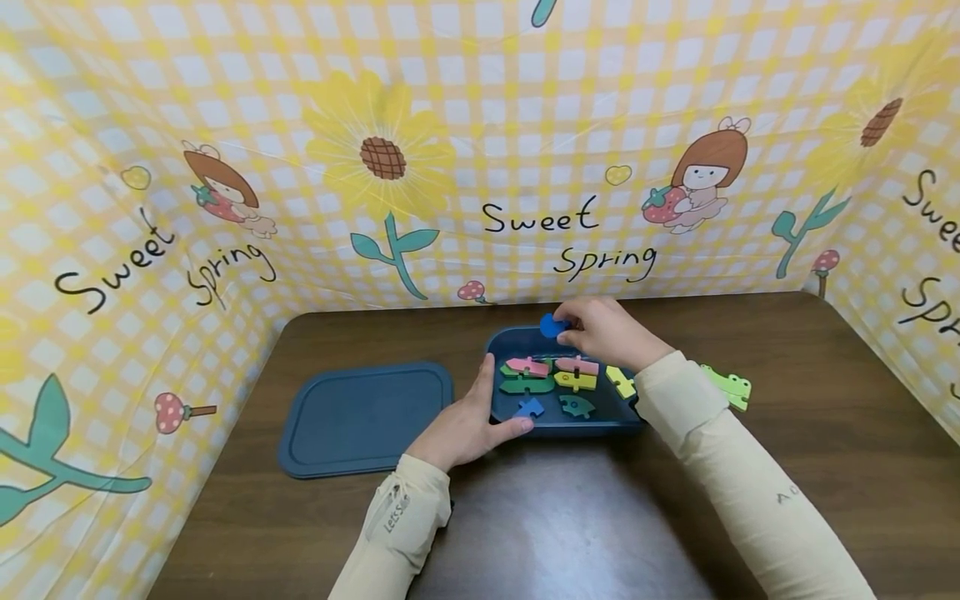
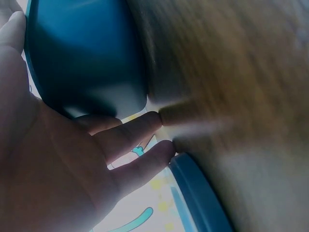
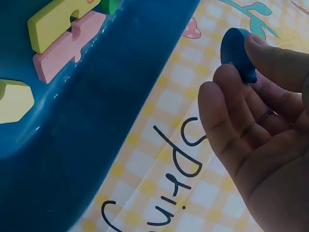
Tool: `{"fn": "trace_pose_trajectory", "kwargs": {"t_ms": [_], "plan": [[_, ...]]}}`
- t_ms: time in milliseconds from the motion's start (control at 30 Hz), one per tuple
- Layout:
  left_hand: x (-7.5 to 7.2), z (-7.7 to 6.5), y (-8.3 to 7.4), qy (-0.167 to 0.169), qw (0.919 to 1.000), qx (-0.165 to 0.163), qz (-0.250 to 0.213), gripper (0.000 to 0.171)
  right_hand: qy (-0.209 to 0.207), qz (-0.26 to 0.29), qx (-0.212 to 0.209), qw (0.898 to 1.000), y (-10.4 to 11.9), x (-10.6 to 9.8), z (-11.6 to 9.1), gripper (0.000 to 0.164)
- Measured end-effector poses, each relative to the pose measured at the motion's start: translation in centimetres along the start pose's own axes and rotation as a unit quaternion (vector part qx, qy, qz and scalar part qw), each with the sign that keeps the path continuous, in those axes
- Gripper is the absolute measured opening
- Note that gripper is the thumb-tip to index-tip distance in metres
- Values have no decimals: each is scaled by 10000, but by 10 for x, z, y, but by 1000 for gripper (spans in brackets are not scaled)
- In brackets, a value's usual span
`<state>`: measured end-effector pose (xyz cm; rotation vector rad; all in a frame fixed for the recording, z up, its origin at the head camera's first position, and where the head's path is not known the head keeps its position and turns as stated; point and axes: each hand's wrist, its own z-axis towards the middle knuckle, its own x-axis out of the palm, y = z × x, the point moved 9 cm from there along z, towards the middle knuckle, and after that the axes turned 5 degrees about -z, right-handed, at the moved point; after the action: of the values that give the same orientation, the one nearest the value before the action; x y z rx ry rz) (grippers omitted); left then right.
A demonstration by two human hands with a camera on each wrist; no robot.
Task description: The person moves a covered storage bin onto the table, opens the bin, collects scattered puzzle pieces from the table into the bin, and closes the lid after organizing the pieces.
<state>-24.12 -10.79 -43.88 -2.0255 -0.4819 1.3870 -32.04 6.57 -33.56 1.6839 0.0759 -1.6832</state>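
My right hand pinches a small blue puzzle piece with a rounded edge between thumb and fingertips, above the far rim of a dark blue plastic box. The right wrist view shows the blue piece tilted on edge. My left hand rests against the box's near left corner, thumb on the front rim and fingers along the left wall. Two of its fingers stretch out straight. Pink pieces, a yellow piece, a green piece and another blue piece lie inside the box.
A flat dark blue lid lies on the brown wooden table, left of the box. A light green crocodile-shaped piece lies to the right, partly behind my right sleeve. A yellow checked cloth hangs behind the table and at both sides.
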Motion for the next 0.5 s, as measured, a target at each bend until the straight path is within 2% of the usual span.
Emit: {"fn": "trace_pose_trajectory", "kwargs": {"t_ms": [267, 500], "plan": [[1, 0, 0, 46, 10000, -43, -9, 112, 103, 43, 223, 9997, -9, 9, 7, 27], [0, 1, 1, 9, 10000, -54, 50, 112, 548, 54, 431, 9976, -22, 24, 8, 24]]}}
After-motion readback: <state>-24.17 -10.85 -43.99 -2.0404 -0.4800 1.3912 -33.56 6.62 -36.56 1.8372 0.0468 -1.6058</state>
